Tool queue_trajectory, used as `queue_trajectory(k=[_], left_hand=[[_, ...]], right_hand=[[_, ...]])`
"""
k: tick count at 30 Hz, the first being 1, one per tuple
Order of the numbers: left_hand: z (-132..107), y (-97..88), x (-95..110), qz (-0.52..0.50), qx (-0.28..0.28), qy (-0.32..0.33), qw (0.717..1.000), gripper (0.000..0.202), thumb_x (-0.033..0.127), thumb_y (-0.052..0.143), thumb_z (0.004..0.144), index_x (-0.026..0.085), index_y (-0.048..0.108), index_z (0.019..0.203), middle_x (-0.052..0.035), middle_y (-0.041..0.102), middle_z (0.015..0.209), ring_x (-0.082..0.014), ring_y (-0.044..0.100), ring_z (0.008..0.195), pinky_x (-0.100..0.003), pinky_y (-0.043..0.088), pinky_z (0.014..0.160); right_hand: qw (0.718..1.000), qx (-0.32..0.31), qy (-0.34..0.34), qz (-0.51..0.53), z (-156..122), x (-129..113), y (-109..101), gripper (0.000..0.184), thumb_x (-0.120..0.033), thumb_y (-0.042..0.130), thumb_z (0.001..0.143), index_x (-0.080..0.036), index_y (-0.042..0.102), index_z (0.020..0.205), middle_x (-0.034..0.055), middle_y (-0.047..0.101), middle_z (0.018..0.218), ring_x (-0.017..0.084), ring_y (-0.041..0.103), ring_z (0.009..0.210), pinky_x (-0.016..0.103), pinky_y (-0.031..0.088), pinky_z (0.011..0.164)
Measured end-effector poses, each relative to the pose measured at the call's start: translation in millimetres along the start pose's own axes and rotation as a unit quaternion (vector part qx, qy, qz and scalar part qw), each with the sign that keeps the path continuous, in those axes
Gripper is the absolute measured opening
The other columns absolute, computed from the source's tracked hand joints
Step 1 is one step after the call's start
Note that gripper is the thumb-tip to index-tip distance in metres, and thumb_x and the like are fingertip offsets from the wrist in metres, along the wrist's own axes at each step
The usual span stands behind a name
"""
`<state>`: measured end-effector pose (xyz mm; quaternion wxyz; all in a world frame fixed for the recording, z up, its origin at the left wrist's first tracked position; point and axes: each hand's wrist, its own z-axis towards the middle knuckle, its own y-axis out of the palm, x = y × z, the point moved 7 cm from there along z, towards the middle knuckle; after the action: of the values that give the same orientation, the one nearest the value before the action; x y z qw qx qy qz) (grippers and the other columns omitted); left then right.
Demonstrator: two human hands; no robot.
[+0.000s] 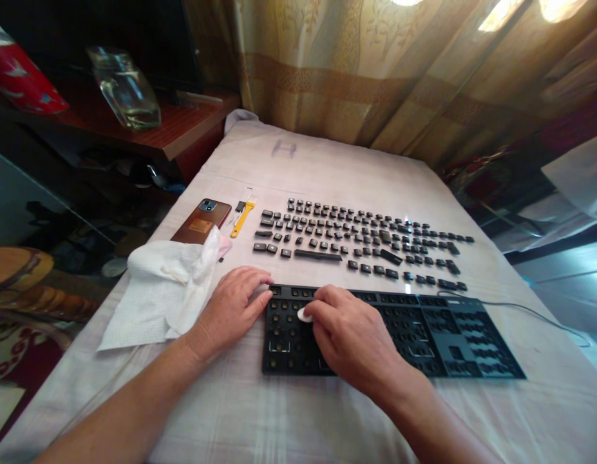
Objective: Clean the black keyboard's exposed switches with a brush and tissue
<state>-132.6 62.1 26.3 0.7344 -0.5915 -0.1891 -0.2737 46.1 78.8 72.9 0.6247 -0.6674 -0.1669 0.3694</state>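
Observation:
A black keyboard (440,332) with its keycaps off lies flat on the cloth, its bare switches showing. My left hand (233,299) grips its upper left corner, fingertips on the frame and thumb against the side edge. Over the left part of the switches, my right hand (353,328) pinches a small white cotton pad (304,315). The palm of that hand hides some of the switches. Loose black keycaps (337,225) are spread in rows behind the keyboard, the long spacebar (318,256) among them.
A crumpled white wipe (158,290) lies left of my left hand, partly over a phone (201,222). Beside it sit a yellow-handled brush (243,219) and a small clear-and-black tool (241,205). The keyboard cable (530,306) runs right. A glass jar (129,93) stands on a wooden shelf.

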Motion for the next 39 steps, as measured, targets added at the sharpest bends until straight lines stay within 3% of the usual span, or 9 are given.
queue_trajectory(k=[4,8,13,17,22,27,32,35,39], left_hand=[[-0.3,-5.3,4.0,-0.002,0.023,0.014,1.000,0.020,0.033,0.055,0.095,0.023,0.066,0.109,-0.0051,0.073,0.115,-0.0231,0.065,0.113,-0.045,0.051,0.103],[-1.7,-17.4,30.5,-0.002,0.080,0.087,0.993,0.019,0.035,0.057,0.096,0.025,0.065,0.110,-0.0025,0.075,0.108,-0.0206,0.067,0.105,-0.041,0.050,0.098],[-4.5,-14.0,66.8,-0.039,0.057,0.153,0.986,0.027,0.037,0.061,0.095,0.026,0.064,0.119,-0.0015,0.075,0.108,-0.0177,0.068,0.102,-0.035,0.050,0.096],[-7.5,-5.8,75.9,-0.092,0.024,0.122,0.988,0.017,0.034,0.062,0.094,0.026,0.066,0.109,0.0015,0.075,0.098,-0.0144,0.069,0.093,-0.030,0.050,0.088],[-9.4,3.9,72.4,-0.196,-0.018,-0.008,0.980,0.011,0.034,0.062,0.092,0.026,0.069,0.089,0.0048,0.071,0.076,-0.0112,0.065,0.072,-0.024,0.048,0.069],[-10.3,16.7,61.3,-0.320,-0.038,-0.152,0.934,0.019,0.041,0.065,0.084,0.022,0.066,0.083,0.0032,0.065,0.068,-0.0112,0.060,0.063,-0.022,0.047,0.060],[-12.4,26.9,65.3,-0.395,-0.110,-0.193,0.891,0.024,0.044,0.067,0.080,0.021,0.064,0.080,0.0011,0.068,0.068,-0.0122,0.063,0.064,-0.021,0.049,0.058],[-8.4,16.7,63.7,-0.342,-0.133,-0.160,0.916,0.025,0.045,0.064,0.083,0.022,0.069,0.086,-0.0016,0.075,0.079,-0.0154,0.069,0.072,-0.024,0.055,0.063],[5.9,-21.5,34.4,-0.151,0.025,-0.105,0.983,0.024,0.045,0.062,0.086,0.025,0.072,0.094,0.0004,0.077,0.087,-0.0150,0.068,0.072,-0.026,0.057,0.069]], right_hand=[[0.978,0.107,0.042,0.173,-17.9,19.7,-19.2,0.020,-0.016,0.050,0.092,-0.020,0.068,0.096,0.0047,0.069,0.091,0.017,0.066,0.080,0.028,0.049,0.073],[0.938,0.086,0.133,0.308,-24.4,37.0,-9.7,0.013,-0.026,0.051,0.092,-0.021,0.063,0.091,-0.0009,0.064,0.071,0.014,0.058,0.062,0.023,0.044,0.057],[0.915,0.079,0.133,0.372,-24.3,33.3,-2.6,0.011,-0.028,0.052,0.091,-0.022,0.061,0.090,-0.0036,0.059,0.069,0.012,0.054,0.059,0.021,0.041,0.054],[0.928,0.089,0.110,0.344,-27.8,26.7,-2.6,0.008,-0.024,0.053,0.092,-0.023,0.060,0.089,-0.0051,0.059,0.067,0.011,0.054,0.057,0.019,0.039,0.052],[0.945,0.151,0.032,0.288,-35.9,14.9,-8.1,0.013,-0.016,0.050,0.096,-0.022,0.061,0.096,-0.0011,0.068,0.079,0.012,0.064,0.067,0.019,0.048,0.061],[0.953,0.226,-0.056,0.194,-46.2,-0.3,-10.8,0.025,-0.014,0.048,0.099,-0.021,0.063,0.118,0.0086,0.071,0.102,0.016,0.070,0.088,0.025,0.057,0.077],[0.952,0.258,-0.077,0.144,-52.0,-1.8,-9.1,0.018,-0.019,0.057,0.098,-0.019,0.067,0.113,0.0083,0.071,0.093,0.017,0.068,0.081,0.026,0.058,0.072],[0.957,0.250,-0.069,0.126,-51.2,4.3,-10.0,0.019,-0.017,0.053,0.099,-0.019,0.070,0.107,0.0064,0.070,0.086,0.015,0.067,0.076,0.024,0.056,0.068],[0.979,0.195,-0.016,0.053,-41.8,12.6,-6.0,0.021,-0.019,0.050,0.100,-0.019,0.071,0.102,0.0071,0.071,0.090,0.016,0.068,0.076,0.025,0.055,0.068]])
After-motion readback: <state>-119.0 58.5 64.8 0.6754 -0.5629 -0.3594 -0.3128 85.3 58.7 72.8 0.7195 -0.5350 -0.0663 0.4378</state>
